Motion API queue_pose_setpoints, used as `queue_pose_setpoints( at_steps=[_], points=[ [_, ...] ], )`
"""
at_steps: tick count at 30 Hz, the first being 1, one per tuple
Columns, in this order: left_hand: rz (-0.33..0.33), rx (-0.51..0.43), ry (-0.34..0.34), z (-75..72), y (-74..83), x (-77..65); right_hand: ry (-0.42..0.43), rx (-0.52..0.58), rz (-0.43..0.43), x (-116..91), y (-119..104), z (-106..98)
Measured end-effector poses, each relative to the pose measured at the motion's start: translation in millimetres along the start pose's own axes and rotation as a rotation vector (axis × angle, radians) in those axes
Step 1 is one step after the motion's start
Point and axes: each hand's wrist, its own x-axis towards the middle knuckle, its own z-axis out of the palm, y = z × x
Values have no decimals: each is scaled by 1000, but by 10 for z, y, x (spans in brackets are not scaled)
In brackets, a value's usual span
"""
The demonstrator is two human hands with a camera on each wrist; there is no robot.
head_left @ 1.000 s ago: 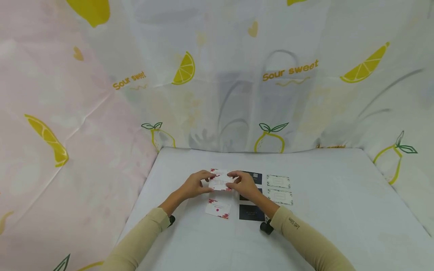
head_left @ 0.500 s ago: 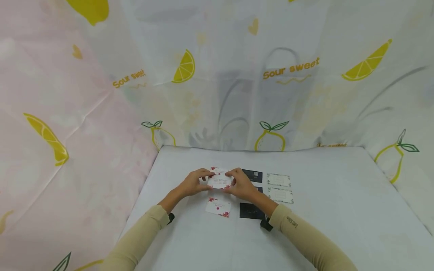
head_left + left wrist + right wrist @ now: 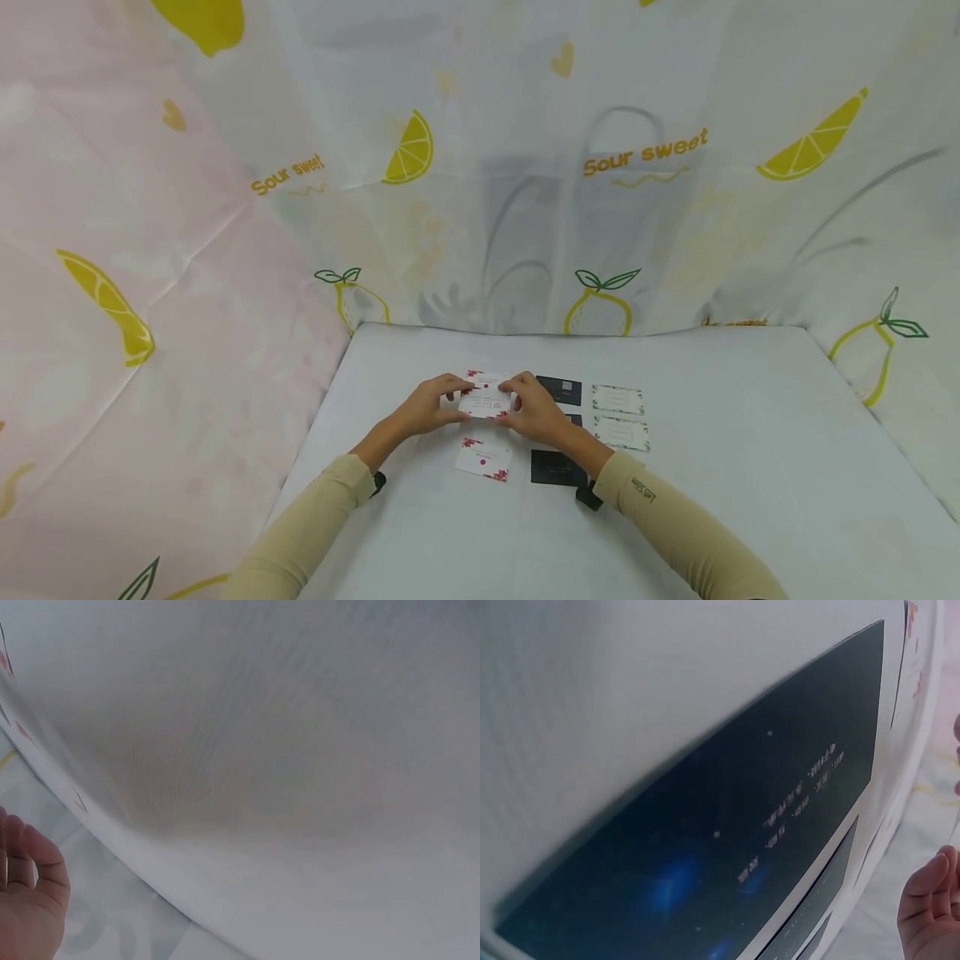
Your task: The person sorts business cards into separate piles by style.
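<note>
Both hands are at the same white card with red floral corners in the head view. My left hand pinches its left side between thumb and fingers. From the other side, my right hand pinches the right edge. Whether the card touches the table or another card beneath it is hard to tell. A matching floral card lies just nearer on the table. In the left wrist view only part of the left hand shows; the right wrist view catches the right hand at its edge.
Right of the floral cards stands a column of dark cards, partly covered by the right hand and forearm. Farther right lie white cards with leafy borders. The white table backs onto a lemon-print curtain.
The right thumb has shifted down toward the card's lower right corner, and the card has moved slightly left. Over the last half second the hands have barely moved.
</note>
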Motion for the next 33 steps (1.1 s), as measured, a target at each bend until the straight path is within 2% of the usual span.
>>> queue_pose_setpoints(
  at_steps=[13,20,26,33],
  points=[
    [0,18,10,17,-2,8,8,23,-35,45,67,24],
    [11,13,11,14,-22,26,-29,-28,-1,80,60,33],
    [31,4,22,-5,-34,74,-16,-75,-3,114,63,18],
    [6,-39,3,5,-32,74,-29,-67,20,116,53,14]
  ],
)
